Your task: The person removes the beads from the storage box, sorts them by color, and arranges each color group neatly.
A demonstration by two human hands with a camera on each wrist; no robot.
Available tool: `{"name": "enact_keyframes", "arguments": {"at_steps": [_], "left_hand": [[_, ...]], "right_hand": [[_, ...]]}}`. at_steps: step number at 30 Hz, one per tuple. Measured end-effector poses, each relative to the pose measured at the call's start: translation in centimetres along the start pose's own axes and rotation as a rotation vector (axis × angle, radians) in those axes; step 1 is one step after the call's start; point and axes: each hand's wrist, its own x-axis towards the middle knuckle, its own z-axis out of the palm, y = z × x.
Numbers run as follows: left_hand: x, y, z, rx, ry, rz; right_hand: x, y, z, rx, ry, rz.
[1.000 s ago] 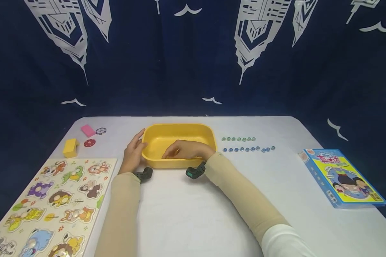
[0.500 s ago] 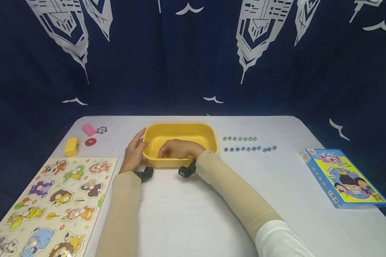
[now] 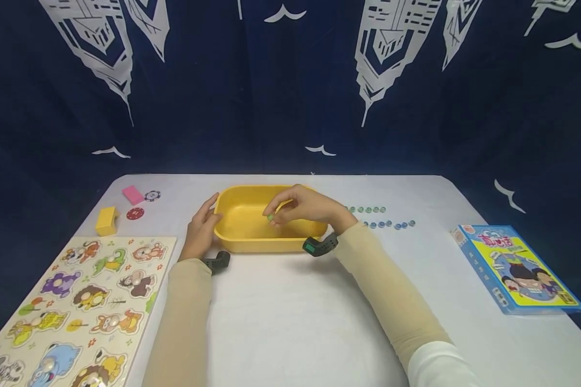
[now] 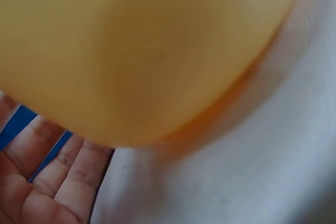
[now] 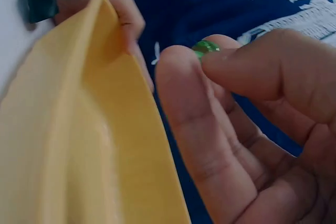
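Note:
My right hand (image 3: 305, 206) is raised over the yellow plastic bin (image 3: 271, 246), pinching a small green glass marble (image 3: 270, 217) between thumb and index finger. The right wrist view has the marble (image 5: 205, 47) partly hidden by those fingertips. At the bin's left end, my left hand (image 3: 200, 231) rests against the outside, fingers extended and thumb at the rim. In the left wrist view the bin wall (image 4: 157, 77) fills most of the picture, blurred, beside the left fingers (image 4: 79, 177).
Right of the bin lie a row of green marbles (image 3: 368, 209) and a row of blue marbles (image 3: 389, 223). A boxed game (image 3: 518, 269) is at far right. On the left are an animal puzzle board (image 3: 89, 301), a yellow block (image 3: 106, 221), a pink piece (image 3: 133, 195) and two chips (image 3: 135, 214).
My right hand has risen from the bin's floor and moved right, with a green marble now visible in its fingertips. The left hand has stayed at the bin's left end.

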Motion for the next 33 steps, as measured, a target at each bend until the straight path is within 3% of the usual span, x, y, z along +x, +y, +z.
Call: {"name": "enact_keyframes", "arguments": {"at_steps": [4,10,22,27,33], "left_hand": [[-0.1,0.0,0.1,0.003,-0.005,0.005],[-0.2,0.1,0.1,-0.007,-0.004,0.002],[-0.2,0.0,0.1,-0.003,-0.018,0.005],[-0.1,0.0,0.1,-0.003,-0.013,-0.006],[-0.1,0.1,0.2,-0.009,-0.008,-0.014]], "right_hand": [[-2.5,0.2,-2.1,0.022,0.158,0.014],[-6.7,1.5,-5.7,-0.047,0.419,0.045],[-15.5,7.5,-11.7,-0.129,0.778,-0.057],[-17.6,9.5,-12.9,-0.254,0.920,0.085],[-19.1,11.3,-13.3,-0.287,0.954,0.293]]}}
